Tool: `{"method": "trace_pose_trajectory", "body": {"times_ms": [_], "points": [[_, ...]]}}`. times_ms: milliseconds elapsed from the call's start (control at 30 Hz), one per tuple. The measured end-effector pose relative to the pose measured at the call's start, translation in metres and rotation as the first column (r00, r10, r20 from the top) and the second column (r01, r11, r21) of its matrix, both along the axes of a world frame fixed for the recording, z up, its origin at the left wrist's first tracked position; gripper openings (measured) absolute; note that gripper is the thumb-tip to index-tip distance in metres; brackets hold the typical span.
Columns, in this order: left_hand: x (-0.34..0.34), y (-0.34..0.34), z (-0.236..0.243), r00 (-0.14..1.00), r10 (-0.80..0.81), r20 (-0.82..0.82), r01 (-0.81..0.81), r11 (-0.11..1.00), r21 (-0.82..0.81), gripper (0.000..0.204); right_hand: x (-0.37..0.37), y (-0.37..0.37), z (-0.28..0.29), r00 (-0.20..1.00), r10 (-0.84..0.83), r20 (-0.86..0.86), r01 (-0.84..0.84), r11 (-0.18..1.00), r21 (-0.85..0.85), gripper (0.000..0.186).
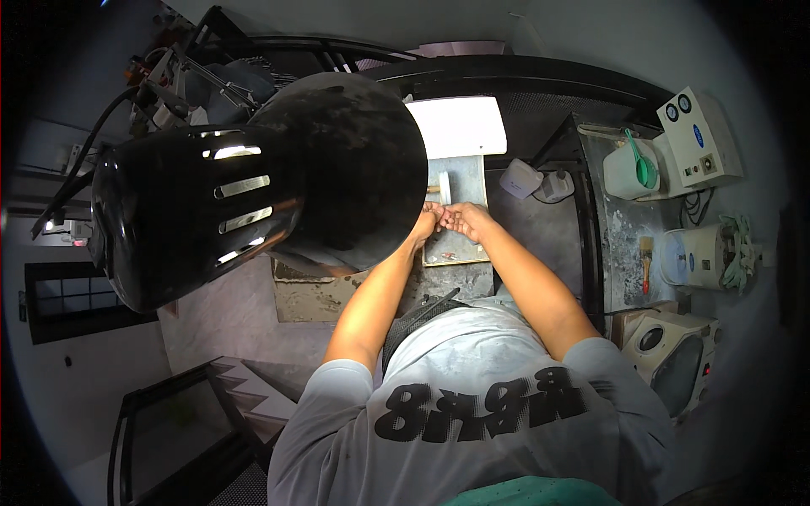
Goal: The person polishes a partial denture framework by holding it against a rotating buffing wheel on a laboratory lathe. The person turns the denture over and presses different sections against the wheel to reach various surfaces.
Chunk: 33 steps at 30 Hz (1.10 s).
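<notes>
While the glossy black lamp shade (261,185) looms at left, we see our left hand (426,226) and right hand (466,219) meet fingertip to fingertip over a pale, scuffed rectangular slab (462,181) on the grey table (540,228); whether either grip pinches something, we cannot tell.

Lamp (253,185) left of both hands (447,221), slab (460,181) under them, containers (629,173) on bench right.
</notes>
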<state>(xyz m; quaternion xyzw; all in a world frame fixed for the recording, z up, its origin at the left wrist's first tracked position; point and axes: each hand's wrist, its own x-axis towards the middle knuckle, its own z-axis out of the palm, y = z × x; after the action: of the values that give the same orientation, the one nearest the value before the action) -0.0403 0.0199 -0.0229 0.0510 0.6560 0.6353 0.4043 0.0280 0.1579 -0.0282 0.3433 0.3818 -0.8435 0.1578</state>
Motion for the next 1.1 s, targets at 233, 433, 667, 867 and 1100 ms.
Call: {"method": "trace_pose_trajectory", "body": {"times_ms": [233,433,667,867,1100], "points": [[-0.013,0.002,0.01,0.982,-0.039,0.187,0.043,0.999,-0.019,0.015,0.003,-0.001,0.005,0.999,-0.002,-0.04,0.002,1.0,-0.009,0.02],[-0.015,0.007,0.014,0.95,0.016,0.311,-0.02,1.0,0.01,0.014,0.004,0.001,0.002,0.999,-0.006,-0.035,0.006,1.0,-0.007,0.02],[-0.023,-0.002,0.007,0.887,0.011,0.462,-0.055,0.995,0.083,0.014,0.0,0.0,0.008,0.999,0.031,-0.037,-0.03,0.998,0.05,0.016],[-0.013,0.006,0.039,0.922,0.038,0.385,-0.033,0.999,-0.019,0.013,0.001,-0.002,0.014,0.996,-0.041,0.075,0.026,0.98,0.197,0.014],[-0.009,0.013,0.046,0.983,0.039,0.179,-0.013,0.989,-0.145,0.016,0.003,-0.007,0.024,0.991,-0.134,0.012,0.124,0.944,0.306,0.009]]}}
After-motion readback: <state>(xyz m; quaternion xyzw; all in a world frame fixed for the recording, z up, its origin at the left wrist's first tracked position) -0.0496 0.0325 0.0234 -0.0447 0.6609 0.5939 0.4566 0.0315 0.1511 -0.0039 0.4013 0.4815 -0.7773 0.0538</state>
